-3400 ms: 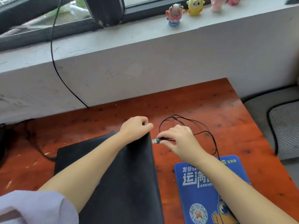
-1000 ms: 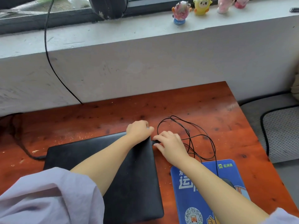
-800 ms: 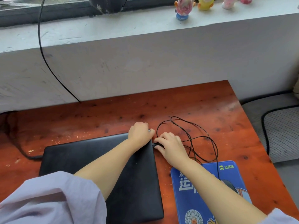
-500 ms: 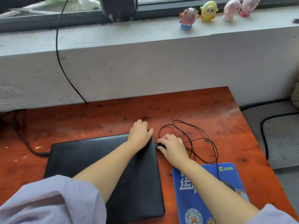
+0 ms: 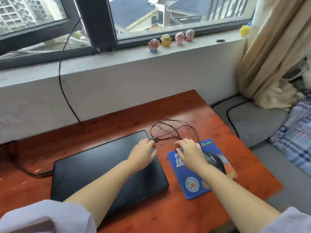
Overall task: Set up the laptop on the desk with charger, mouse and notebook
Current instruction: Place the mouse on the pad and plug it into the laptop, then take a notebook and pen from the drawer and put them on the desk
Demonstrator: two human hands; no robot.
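Both hands (image 5: 168, 152) hover open, palms down, over laptop (image 5: 107, 172) and mousepad (image 5: 193, 185).

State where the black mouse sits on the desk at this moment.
In the head view, the black mouse rests on the blue mouse pad at the desk's right side, right of the closed laptop, partly hidden behind the right hand.
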